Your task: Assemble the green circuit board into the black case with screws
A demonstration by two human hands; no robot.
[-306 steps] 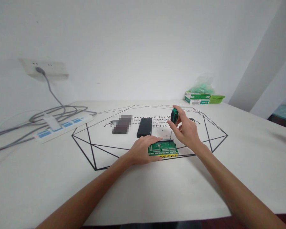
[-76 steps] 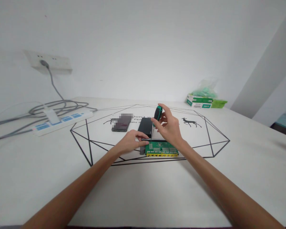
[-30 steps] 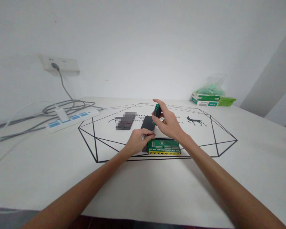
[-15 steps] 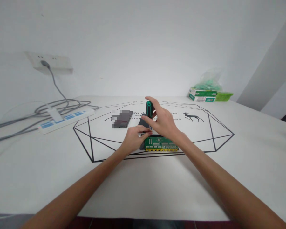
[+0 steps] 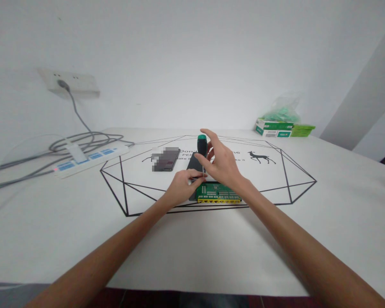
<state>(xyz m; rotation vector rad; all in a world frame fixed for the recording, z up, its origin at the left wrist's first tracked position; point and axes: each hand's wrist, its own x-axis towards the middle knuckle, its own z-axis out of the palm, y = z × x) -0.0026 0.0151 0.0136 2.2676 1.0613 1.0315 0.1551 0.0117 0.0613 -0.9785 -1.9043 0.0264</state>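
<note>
A screwdriver point(image 5: 202, 144) with a dark handle and green top stands upright over the green circuit board point(image 5: 223, 190), which has a row of yellow ports along its front edge. The thumb and curled fingers of my right hand point(image 5: 222, 162) are around the handle, while the index finger sticks up past its top. Low on the thin shaft, the thumb and fingertips of my left hand point(image 5: 182, 185) pinch together; whether they also hold a screw is hidden. Beneath and behind the hands lies a dark flat panel point(image 5: 194, 161), partly covered by them.
Left of the hands lies a dark phone point(image 5: 168, 160), partly blurred out. A white power strip point(image 5: 91, 160) and coiled grey cables point(image 5: 83, 143) occupy the left side, below a wall socket point(image 5: 73, 83). Green and white boxes point(image 5: 273, 128) with a plastic bag point(image 5: 282, 110) stand at the back right.
My right hand has turned slightly at the screwdriver, and its fingers have shifted around the handle. The screwdriver now stands a little straighter. My left hand keeps its pinch.
</note>
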